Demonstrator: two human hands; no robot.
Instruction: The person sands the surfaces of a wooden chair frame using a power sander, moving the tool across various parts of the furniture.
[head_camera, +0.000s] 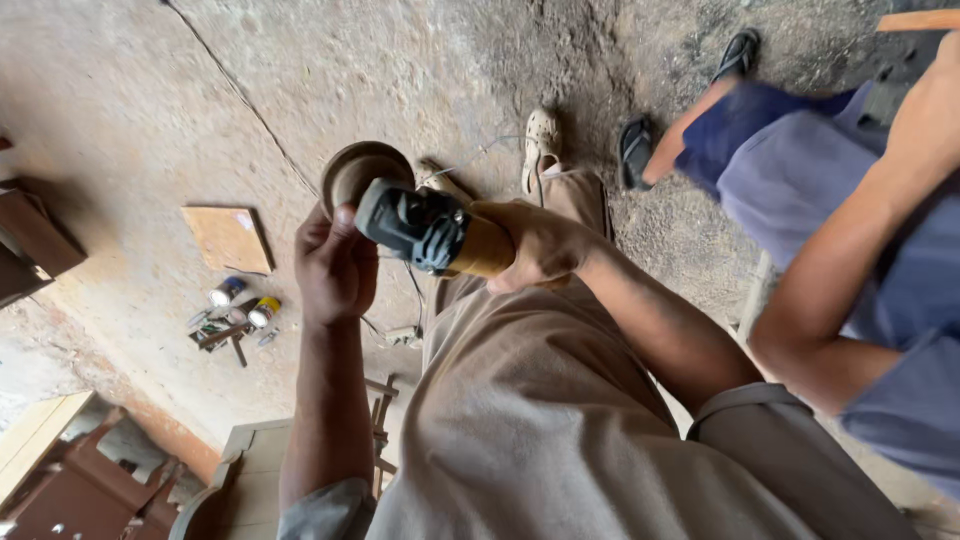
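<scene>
Two hands grip an angle grinder (430, 232) above a dusty concrete floor (130, 110): the right hand (535, 245) closed around its tan body, the left hand (335, 265) wrapped at the head beside the round disc (360, 168). Farther left, small cans (245, 305) and a board (228, 238) lie on the floor; at right, another person's arm (860, 250).

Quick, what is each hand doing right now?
Left hand: closed on the round brown sanding disc.
Right hand: closed around the yellow-and-black angle grinder.
</scene>
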